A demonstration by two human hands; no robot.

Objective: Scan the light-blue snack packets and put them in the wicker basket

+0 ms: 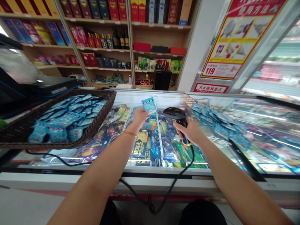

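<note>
My left hand [139, 116] holds up a small light-blue packet [149, 105] above the glass lid of a chest freezer [150, 170]. My right hand [191, 131] grips the handle of a black corded barcode scanner [176, 113], whose head points left toward the packet. The two are a short gap apart. A thin bracelet sits on my left wrist. The scanner's black cable [164, 197] hangs down over the freezer's front edge.
A dark wicker basket [98, 125] full of the same blue packets rests on the freezer at the left. More blue packets [217, 122] lie spread on the glass at the right. Shelves of boxed goods [112, 37] stand behind; a red-and-yellow poster [236, 37] hangs upper right.
</note>
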